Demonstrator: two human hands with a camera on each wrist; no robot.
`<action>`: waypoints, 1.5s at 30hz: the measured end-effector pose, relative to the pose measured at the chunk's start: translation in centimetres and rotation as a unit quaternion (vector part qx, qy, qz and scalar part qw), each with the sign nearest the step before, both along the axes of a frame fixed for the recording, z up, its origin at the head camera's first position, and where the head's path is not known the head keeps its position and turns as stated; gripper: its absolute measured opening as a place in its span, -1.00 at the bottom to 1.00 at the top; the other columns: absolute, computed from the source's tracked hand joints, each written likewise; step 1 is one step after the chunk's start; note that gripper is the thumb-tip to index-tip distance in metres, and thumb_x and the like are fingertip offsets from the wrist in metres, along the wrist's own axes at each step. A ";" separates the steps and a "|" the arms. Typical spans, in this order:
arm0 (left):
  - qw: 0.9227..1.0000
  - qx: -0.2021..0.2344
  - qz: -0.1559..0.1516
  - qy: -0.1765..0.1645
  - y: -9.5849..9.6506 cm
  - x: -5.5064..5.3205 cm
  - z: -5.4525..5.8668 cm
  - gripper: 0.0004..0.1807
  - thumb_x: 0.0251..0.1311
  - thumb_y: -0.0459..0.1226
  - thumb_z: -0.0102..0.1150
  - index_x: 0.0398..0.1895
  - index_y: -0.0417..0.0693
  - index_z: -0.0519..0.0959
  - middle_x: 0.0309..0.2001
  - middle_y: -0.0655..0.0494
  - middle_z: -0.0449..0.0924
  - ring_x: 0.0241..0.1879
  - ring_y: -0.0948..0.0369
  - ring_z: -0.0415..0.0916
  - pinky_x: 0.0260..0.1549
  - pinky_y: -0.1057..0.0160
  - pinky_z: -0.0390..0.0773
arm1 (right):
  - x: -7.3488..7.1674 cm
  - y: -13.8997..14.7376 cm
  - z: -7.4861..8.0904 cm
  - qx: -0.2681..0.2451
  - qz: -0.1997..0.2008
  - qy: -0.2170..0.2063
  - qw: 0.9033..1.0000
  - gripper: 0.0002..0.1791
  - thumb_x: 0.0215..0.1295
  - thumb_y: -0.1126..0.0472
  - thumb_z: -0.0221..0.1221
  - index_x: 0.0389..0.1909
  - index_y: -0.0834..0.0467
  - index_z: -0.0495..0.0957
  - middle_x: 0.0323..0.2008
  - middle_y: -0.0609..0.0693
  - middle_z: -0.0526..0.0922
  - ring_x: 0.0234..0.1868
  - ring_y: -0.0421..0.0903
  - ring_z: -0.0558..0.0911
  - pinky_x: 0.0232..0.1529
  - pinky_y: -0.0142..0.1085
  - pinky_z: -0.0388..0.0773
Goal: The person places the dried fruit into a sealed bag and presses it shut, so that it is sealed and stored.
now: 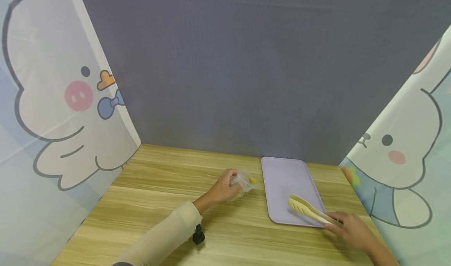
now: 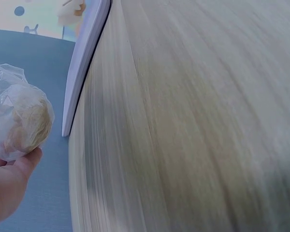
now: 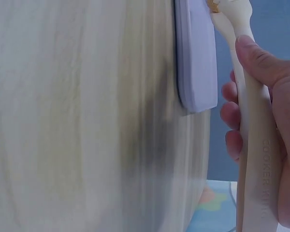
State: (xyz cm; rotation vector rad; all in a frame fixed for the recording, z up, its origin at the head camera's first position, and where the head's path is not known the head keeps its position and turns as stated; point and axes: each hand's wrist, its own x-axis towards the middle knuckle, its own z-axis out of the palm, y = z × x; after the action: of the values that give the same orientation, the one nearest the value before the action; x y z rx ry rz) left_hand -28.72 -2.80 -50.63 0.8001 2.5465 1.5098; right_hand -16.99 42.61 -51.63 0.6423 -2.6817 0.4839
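My left hand (image 1: 221, 187) grips a clear plastic bag (image 1: 244, 180) just left of the tray. In the left wrist view, a rounded tan lump shows through the bag (image 2: 31, 118), above my fingers; its kind is hard to make out. A small yellow piece (image 1: 252, 180) shows at the bag's right end in the head view. My right hand (image 1: 352, 230) holds cream tongs (image 1: 305, 209) by the handles, thumb on one arm and fingers round the other. Their slotted heads hang over the near part of the tray. In the right wrist view a brown patch (image 3: 213, 6) shows between the heads.
The pale lilac tray (image 1: 287, 176) lies on the right half of the wood-grain table (image 1: 148, 207). A grey panel (image 1: 218, 70) stands behind, with cartoon-printed cloths (image 1: 46, 113) on both sides. A black device (image 1: 198, 234) hangs below the left sleeve.
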 end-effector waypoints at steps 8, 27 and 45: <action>1.000 0.013 -0.011 0.000 0.0 0.0 -0.1 -0.48 0.43 -0.10 0.12 0.29 -0.23 0.35 0.23 -0.15 0.36 0.03 0.09 0.49 -0.08 0.18 0.65 | -0.8 -1.4 1.2 0.004 -0.014 -0.019 1.000 -0.62 0.07 0.09 0.51 -0.12 0.19 0.77 -0.32 -0.11 0.79 -0.37 -0.52 0.45 -0.44 -0.37 0.47; 1.000 0.017 -0.002 0.002 0.2 0.1 -0.2 -0.51 0.44 -0.10 0.11 0.27 -0.22 0.38 0.25 -0.18 0.37 0.05 0.06 0.49 -0.05 0.08 0.63 | -3.2 -4.6 3.2 -0.004 -0.010 -0.004 1.000 -0.64 0.10 0.05 0.49 -0.10 0.14 0.77 -0.32 -0.13 0.78 -0.41 -0.48 0.43 -0.44 -0.39 0.43; 1.000 0.012 0.003 0.005 0.2 0.4 0.2 -0.50 0.42 -0.14 0.08 0.30 -0.23 0.38 0.25 -0.17 0.39 0.05 0.07 0.47 0.01 0.05 0.59 | -4.8 -8.1 5.3 -0.004 0.003 -0.027 1.000 -0.59 0.19 0.02 0.44 -0.02 0.18 0.75 -0.18 -0.01 0.81 -0.25 -0.27 0.68 -0.33 -0.31 0.60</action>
State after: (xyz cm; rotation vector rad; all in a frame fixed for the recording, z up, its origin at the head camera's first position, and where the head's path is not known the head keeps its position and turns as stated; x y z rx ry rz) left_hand -28.32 -2.58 -50.43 0.8055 2.5456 1.5462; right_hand -21.83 34.52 -46.29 0.6432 -2.7283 0.5191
